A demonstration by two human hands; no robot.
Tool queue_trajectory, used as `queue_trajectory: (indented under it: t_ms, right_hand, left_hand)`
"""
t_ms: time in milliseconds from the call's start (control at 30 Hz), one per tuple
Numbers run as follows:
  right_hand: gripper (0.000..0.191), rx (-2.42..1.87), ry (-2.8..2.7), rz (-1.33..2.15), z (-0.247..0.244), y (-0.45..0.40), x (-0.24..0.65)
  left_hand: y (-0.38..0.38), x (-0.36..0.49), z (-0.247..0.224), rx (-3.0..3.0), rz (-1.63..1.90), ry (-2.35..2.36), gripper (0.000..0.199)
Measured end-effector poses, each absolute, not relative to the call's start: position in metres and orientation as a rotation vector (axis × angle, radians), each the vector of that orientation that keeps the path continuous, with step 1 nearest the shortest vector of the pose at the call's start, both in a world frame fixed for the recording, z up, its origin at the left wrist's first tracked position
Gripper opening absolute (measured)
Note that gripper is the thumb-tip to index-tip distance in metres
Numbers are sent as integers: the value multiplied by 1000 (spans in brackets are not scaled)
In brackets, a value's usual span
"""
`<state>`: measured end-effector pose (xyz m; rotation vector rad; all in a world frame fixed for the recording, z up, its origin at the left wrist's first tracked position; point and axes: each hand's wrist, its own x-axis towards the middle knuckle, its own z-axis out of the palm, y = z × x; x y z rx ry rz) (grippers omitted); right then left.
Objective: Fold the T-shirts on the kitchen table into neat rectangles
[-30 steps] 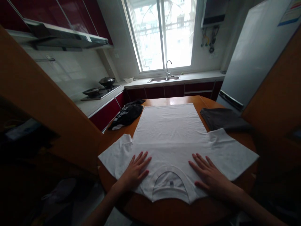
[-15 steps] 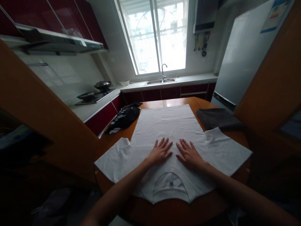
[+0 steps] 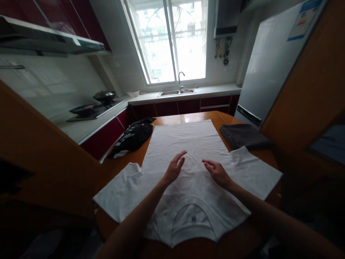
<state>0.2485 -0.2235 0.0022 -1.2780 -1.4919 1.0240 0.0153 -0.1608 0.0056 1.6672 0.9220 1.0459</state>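
A white T-shirt [image 3: 185,140] lies spread on the wooden table, its neckline toward me and its short sleeves out to both sides. Over its middle, my left hand [image 3: 175,168] is turned on edge, thumb a little apart from the outstretched fingers, holding nothing. My right hand [image 3: 217,172] faces it from the right, also on edge with fingers stretched out and nothing held. A gap of white cloth shows between them. Whether either hand still touches the cloth is hard to tell.
Black clothing [image 3: 133,137] lies at the table's [image 3: 223,117] left edge and folded dark grey cloth [image 3: 244,136] at its right. Beyond are a sink [image 3: 176,92], a stove with pans [image 3: 104,96] and a fridge [image 3: 266,64].
Both hands, flat with fingers spread on the shirt before, have turned onto their edges. My left hand has moved slightly left and away from my right one. The view has shifted a little.
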Motion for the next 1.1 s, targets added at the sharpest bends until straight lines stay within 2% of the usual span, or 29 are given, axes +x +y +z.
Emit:
queue_trajectory:
  t_ms: [133, 200, 267, 333, 467, 567, 767, 867, 967, 1033, 1100]
  right_hand:
    - [46, -928, -935, 1855, 13, -199, 228]
    - [52, -829, -732, 2098, 9, -185, 230]
    - [56, -773, -592, 2195, 2, -171, 245]
    - [53, -756, -493, 2139, -4, -155, 271]
    - [35, -934, -290, 1671, -3, -125, 321]
    - [30, -961, -280, 1484, 6, -108, 317]
    - [50, -734, -598, 1863, 4, -93, 230]
    - [55, -728, -700, 1917, -4, -75, 225]
    - [61, -859, -696, 1672, -6, -46, 263]
    - [70, -1000, -670, 1375, -3, -26, 296]
    - [80, -1055, -651, 1238, 2, -12, 321]
  left_hand:
    - [-146, 0, 7, 778, 1087, 763, 39]
    - [-141, -7, 2, 531, 1067, 732, 37]
    - [-138, -13, -1, 410, 1082, 694, 36]
    - [-137, -16, -3, 358, 1094, 665, 36]
    - [-134, -16, -3, 319, 1078, 664, 35]
    - [-133, -15, -3, 328, 1064, 662, 36]
    - [-134, -14, 3, 351, 1064, 683, 35]
    - [-136, -14, 5, 344, 1070, 697, 34]
    - [-136, -14, 4, 335, 1070, 706, 33]
    - [-135, -14, 3, 334, 1065, 704, 32]
    - [-135, -15, 2, 339, 1061, 698, 32]
